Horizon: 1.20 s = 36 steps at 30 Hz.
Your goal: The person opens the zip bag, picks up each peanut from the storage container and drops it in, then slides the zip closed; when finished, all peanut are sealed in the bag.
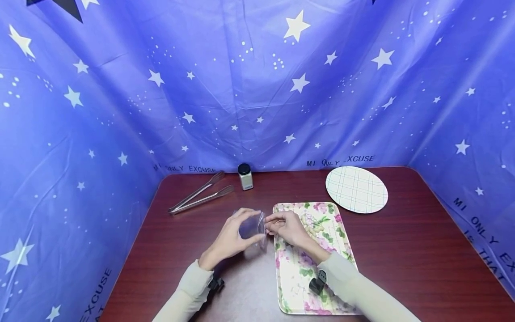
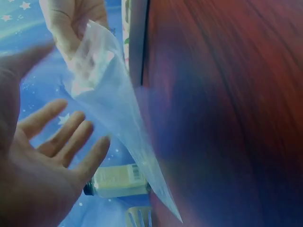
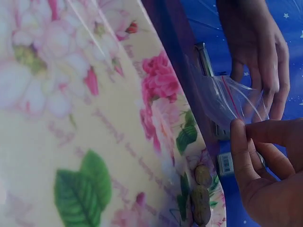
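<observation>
A clear zip bag (image 1: 252, 228) is held above the table, beside the left edge of the floral tray (image 1: 293, 286). My right hand (image 1: 291, 229) pinches its edge between thumb and finger; a red zip line shows on the bag (image 3: 222, 99) in the right wrist view. My left hand (image 1: 230, 237) is beside the bag, thumb and fingers spread apart. In the left wrist view the left hand's fingers (image 2: 75, 137) are extended and do not grip the plastic. Several peanuts in shells (image 3: 201, 203) lie on the tray in the right wrist view.
Metal tongs (image 1: 197, 197) lie spread at the back left. Next to them stands a small jar (image 1: 246, 177) with a black lid. An oval plate (image 1: 356, 189) with a checked pattern is at the back right. A blue star-printed curtain (image 1: 241, 89) surrounds the reddish table (image 1: 414, 250).
</observation>
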### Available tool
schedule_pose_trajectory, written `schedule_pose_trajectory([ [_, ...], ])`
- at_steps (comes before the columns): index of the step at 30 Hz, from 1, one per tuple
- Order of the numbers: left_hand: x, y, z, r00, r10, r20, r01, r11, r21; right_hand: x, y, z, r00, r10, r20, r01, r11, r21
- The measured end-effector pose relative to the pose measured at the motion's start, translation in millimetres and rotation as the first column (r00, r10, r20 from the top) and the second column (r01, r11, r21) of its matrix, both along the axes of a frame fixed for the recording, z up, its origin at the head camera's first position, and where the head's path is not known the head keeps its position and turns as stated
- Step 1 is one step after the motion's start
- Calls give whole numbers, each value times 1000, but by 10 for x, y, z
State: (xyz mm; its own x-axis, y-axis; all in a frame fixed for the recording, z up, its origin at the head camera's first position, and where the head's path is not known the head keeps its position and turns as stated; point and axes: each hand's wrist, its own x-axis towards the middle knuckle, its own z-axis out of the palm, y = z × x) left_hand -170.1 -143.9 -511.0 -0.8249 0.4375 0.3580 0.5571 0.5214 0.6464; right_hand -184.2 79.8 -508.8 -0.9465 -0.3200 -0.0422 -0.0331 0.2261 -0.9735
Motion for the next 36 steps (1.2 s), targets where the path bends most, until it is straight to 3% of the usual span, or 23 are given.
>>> schedule_pose_trajectory([
  [8,-48,-2,-55,994,-112,-3,110,985,-135,-13,48,49,998,32,57,-29,998,-54],
  [16,-73,43,-81,991,-131,-15,128,985,-118,-6,80,66,990,86,112,-73,990,-118],
  [24,-64,50,-65,994,-90,-55,82,987,-137,-7,102,18,990,95,105,-84,990,-113],
  [31,-58,47,-38,999,-44,-3,43,985,-168,-16,127,14,994,71,86,-64,994,-85],
  [36,-59,51,-36,998,-16,-63,2,976,-220,-9,146,26,998,22,62,-21,1000,-19],
])
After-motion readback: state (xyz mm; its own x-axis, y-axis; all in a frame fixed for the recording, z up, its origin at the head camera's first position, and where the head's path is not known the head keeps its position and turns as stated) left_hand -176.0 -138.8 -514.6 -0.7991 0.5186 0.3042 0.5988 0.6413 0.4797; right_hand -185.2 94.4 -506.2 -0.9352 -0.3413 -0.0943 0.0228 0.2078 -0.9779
